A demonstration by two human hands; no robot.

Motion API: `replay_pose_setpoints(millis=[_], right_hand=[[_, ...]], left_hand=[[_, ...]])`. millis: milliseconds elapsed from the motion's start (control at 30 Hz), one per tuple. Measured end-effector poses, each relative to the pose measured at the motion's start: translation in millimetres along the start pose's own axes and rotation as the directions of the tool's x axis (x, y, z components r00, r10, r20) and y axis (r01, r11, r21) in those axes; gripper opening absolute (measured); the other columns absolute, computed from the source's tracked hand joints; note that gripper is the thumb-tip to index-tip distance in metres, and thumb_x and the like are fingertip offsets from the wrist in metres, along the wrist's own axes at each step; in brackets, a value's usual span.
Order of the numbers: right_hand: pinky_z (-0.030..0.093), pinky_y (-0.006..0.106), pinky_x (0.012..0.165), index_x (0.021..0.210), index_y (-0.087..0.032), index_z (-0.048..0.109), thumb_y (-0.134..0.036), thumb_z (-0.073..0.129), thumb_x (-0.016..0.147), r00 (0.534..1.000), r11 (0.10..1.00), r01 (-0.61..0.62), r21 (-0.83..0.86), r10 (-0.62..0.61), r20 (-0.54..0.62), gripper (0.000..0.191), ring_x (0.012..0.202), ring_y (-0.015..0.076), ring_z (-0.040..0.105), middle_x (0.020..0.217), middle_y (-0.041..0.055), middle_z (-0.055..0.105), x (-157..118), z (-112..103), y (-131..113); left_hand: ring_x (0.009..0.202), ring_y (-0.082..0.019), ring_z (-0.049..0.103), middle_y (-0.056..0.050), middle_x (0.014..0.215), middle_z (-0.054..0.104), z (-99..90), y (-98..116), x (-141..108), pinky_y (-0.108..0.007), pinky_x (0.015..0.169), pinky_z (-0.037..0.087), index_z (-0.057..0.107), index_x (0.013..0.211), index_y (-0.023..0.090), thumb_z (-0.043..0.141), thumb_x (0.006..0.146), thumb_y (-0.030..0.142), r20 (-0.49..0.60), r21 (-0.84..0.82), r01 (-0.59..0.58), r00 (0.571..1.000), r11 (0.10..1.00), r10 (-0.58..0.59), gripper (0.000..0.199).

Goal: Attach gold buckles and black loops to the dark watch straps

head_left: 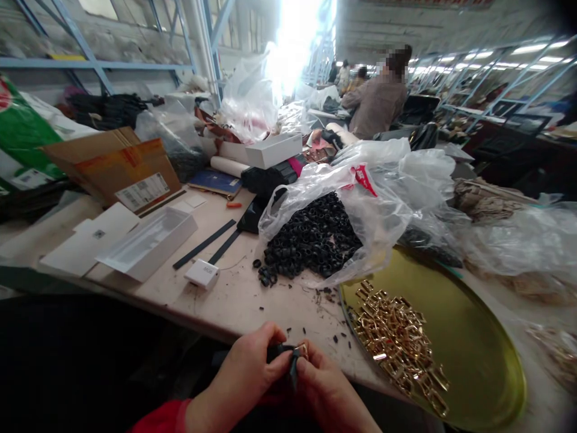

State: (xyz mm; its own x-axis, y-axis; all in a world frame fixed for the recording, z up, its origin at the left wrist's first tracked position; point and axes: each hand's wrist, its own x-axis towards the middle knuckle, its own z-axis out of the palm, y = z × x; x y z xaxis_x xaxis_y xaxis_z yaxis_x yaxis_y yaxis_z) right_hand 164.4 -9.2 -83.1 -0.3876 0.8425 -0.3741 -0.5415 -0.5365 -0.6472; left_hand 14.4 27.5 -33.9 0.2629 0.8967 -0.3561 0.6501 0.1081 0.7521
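At the table's front edge, my left hand (252,361) pinches a dark strap (294,370) between thumb and fingers. My right hand (327,382) closes on the same piece from the other side, by a small gold buckle (303,349) that sits at the strap. Exactly how the strap passes the buckle is hidden by my fingers. To the right, a gold round tray (478,337) carries a heap of gold buckles (396,337). Beyond my hands, many small black loops (315,234) spill from an open clear plastic bag (383,210).
Left on the table (243,300) are a white charger block (202,273), a black flat strip (202,245), an open white box (148,240) and a cardboard box (130,168). Black scraps lie near the tray. A person (381,99) sits farther back.
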Motion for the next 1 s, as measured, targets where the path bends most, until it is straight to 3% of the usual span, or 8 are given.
replay_pose_setpoints(millis=[133, 267, 367, 567, 667, 767, 867, 1000], right_hand=[[0.036, 0.022, 0.054, 0.071, -0.021, 0.041, -0.045, 0.067, 0.069, 0.979, 0.983, 0.094, -0.158, -0.12, -0.164, 0.036, 0.054, 0.0091, 0.046, 0.06, -0.0062, 0.048, 5, -7, -3], [0.034, 0.022, 0.051, 0.082, -0.021, 0.045, -0.045, 0.059, 0.075, 0.882, 0.829, 0.171, -0.532, -0.369, -0.292, 0.029, 0.053, 0.01, 0.043, 0.06, -0.0063, 0.045, 5, -13, -1], [0.035, 0.023, 0.053, 0.091, -0.02, 0.049, -0.043, 0.05, 0.081, 0.877, 0.649, 0.185, -0.737, -0.448, -0.175, 0.026, 0.057, 0.0122, 0.046, 0.065, -0.0031, 0.05, -6, -9, -1], [0.033, 0.025, 0.052, 0.09, -0.021, 0.048, -0.034, 0.037, 0.088, 0.973, 0.401, 0.154, -0.903, -0.221, 0.068, 0.017, 0.057, 0.0139, 0.051, 0.064, -0.0004, 0.057, -38, 6, -15], [0.032, 0.025, 0.054, 0.087, -0.021, 0.049, -0.027, 0.04, 0.086, 0.968, 0.206, 0.185, -0.961, -0.206, 0.142, 0.012, 0.059, 0.0138, 0.052, 0.067, 0.0001, 0.059, -51, 10, -22], [0.031, 0.025, 0.054, 0.084, -0.02, 0.05, -0.025, 0.041, 0.084, 0.961, 0.108, 0.19, -0.976, -0.226, 0.161, 0.01, 0.059, 0.0139, 0.053, 0.068, 0.0007, 0.06, -63, 15, -22], [0.033, 0.025, 0.056, 0.083, -0.02, 0.049, -0.027, 0.039, 0.087, 0.966, 0.16, 0.185, -0.97, -0.21, 0.15, 0.013, 0.062, 0.0139, 0.053, 0.071, 0.001, 0.059, -75, 20, -19], [0.037, 0.025, 0.057, 0.087, -0.02, 0.048, -0.04, 0.032, 0.09, 0.954, 0.421, 0.212, -0.882, -0.285, 0.094, 0.026, 0.063, 0.013, 0.048, 0.07, -0.0005, 0.051, -84, 23, -8]], left_hand=[[0.073, -0.014, 0.056, -0.001, 0.08, 0.062, -2.3, -1, -2, -0.024, 0.064, 0.041, 0.058, 0.09, 0.015, 0.058, 0.075, 0.036, 0.209, -0.431, 0.092, 0.978, 0.898, 0.0, 0.026], [0.064, -0.01, 0.053, 0.0, 0.074, 0.059, 1.7, -6, -4, -0.02, 0.056, 0.039, 0.055, 0.093, 0.012, 0.064, 0.07, 0.034, 0.331, -0.669, 0.26, 0.943, 0.696, -0.035, 0.033], [0.058, -0.008, 0.052, 0.001, 0.069, 0.06, 7.7, -9, -4, -0.019, 0.053, 0.037, 0.054, 0.09, 0.012, 0.066, 0.067, 0.031, 0.358, -0.691, 0.288, 0.933, 0.663, -0.033, 0.032], [0.055, -0.009, 0.055, 0.001, 0.065, 0.062, 9.9, 0, -22, -0.021, 0.055, 0.04, 0.054, 0.08, 0.011, 0.065, 0.061, 0.017, 0.393, -0.652, 0.294, 0.919, 0.699, -0.021, 0.023], [0.06, -0.009, 0.057, 0.0, 0.074, 0.065, 7.3, 5, -37, -0.023, 0.061, 0.043, 0.056, 0.085, 0.01, 0.064, 0.062, 0.018, 0.422, -0.657, 0.279, 0.906, 0.701, 0.034, 0.025], [0.064, -0.009, 0.058, -0.001, 0.078, 0.065, 7.6, 10, -51, -0.024, 0.064, 0.044, 0.055, 0.089, 0.01, 0.063, 0.064, 0.019, 0.432, -0.661, 0.274, 0.9, 0.698, 0.056, 0.027], [0.064, -0.009, 0.057, 0.0, 0.074, 0.062, 12.0, 14, -62, -0.024, 0.063, 0.045, 0.055, 0.085, 0.01, 0.064, 0.065, 0.02, 0.4, -0.664, 0.254, 0.915, 0.704, 0.047, 0.024], [0.064, -0.01, 0.058, -0.001, 0.074, 0.064, 15.5, 12, -70, -0.025, 0.064, 0.046, 0.055, 0.089, 0.009, 0.067, 0.064, 0.024, 0.379, -0.68, 0.213, 0.921, 0.701, 0.087, 0.032]])
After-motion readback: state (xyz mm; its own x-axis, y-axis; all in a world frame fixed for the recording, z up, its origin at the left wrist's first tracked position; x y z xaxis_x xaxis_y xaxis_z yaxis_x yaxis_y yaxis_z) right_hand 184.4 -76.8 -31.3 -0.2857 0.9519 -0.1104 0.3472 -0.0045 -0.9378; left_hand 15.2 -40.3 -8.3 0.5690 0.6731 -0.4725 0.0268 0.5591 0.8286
